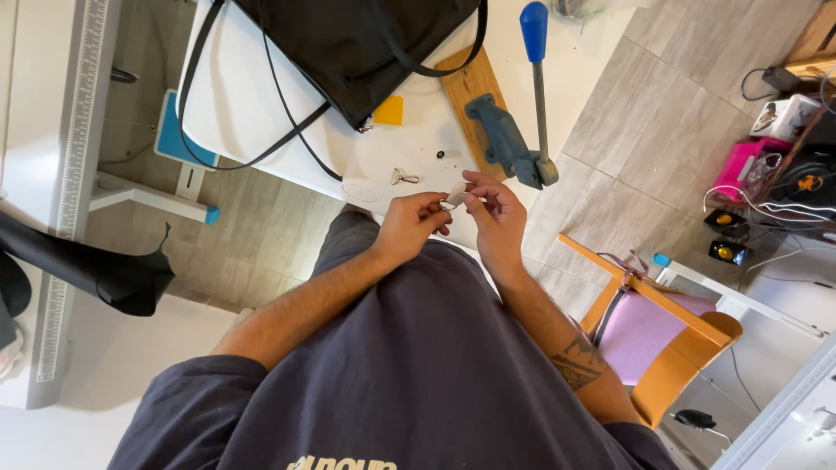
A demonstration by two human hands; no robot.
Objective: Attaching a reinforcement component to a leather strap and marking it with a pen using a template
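Note:
Both hands meet over the near edge of a white table (261,113). My left hand (407,224) and my right hand (498,213) together pinch a small pale piece (455,195) between their fingertips. Just beyond them on the table lie a small metal clip (402,177), a tiny black part (440,154) and a pale round disc (359,190). A blue hand press (514,139) with a long blue-knobbed lever stands on a wooden board (466,87) right behind my right hand.
A black bag (348,43) with long straps lies on the table's far side, beside a yellow square (389,110). A wooden chair with a pink seat (649,326) stands at my right. Black material (96,270) drapes over a left bench with a ruler strip. Cables and boxes clutter the far right.

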